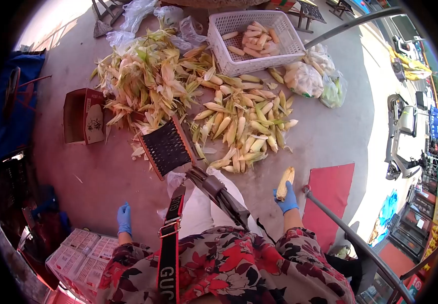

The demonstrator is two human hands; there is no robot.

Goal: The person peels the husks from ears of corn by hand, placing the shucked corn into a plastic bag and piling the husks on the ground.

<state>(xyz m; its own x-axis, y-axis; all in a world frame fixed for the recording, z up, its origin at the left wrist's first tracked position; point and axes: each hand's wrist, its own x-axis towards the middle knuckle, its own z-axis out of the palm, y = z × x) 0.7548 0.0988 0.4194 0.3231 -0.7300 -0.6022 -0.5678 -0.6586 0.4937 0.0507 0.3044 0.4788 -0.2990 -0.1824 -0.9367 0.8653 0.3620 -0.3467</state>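
My right hand (pixel 288 201), in a blue glove, grips a pale yellow ear of corn (pixel 286 183) with its tip pointing up and away from me. My left hand (pixel 123 219), also blue-gloved, hangs out to the left with its fingers stretched forward and nothing visible in them. Ahead on the ground lies a heap of corn ears (pixel 246 124), many still partly in their husks. To its left rises a big pile of stripped husks (pixel 148 76).
Behind the heap stands a white crate (pixel 244 66) with husked ears; filled plastic bags (pixel 305 80) sit beside it. A small woven stool (pixel 167 148) and a red cardboard box (pixel 93 116) are at left. At right, a metal pole (pixel 350 233) crosses a red mat (pixel 329 197).
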